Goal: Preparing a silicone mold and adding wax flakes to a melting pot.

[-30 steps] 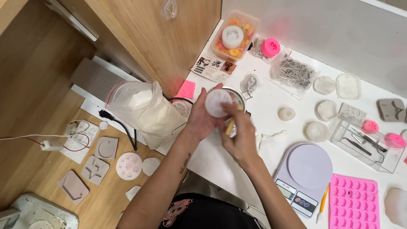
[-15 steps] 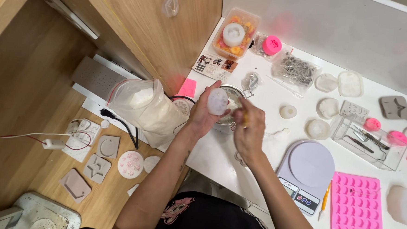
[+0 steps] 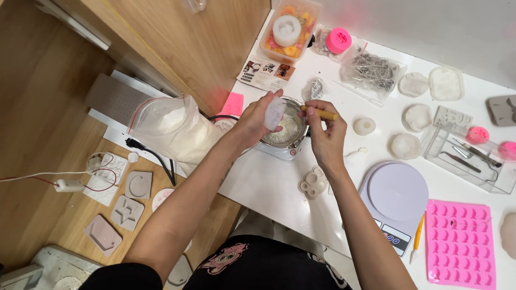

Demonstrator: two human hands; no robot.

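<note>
Head view: the left hand [image 3: 253, 122] has its grip closed around a small round white mould [image 3: 274, 113], tilted on edge just above the metal pot [image 3: 285, 132] of pale powder on the white bench [image 3: 279, 181]. The right hand [image 3: 327, 137] pinches a thin yellow-handled tool [image 3: 318, 113], its tip near the mould. Best to keep the mould over the pot so loose bits drop in, and work the tip lightly; the soft mould would likely tear.
</note>
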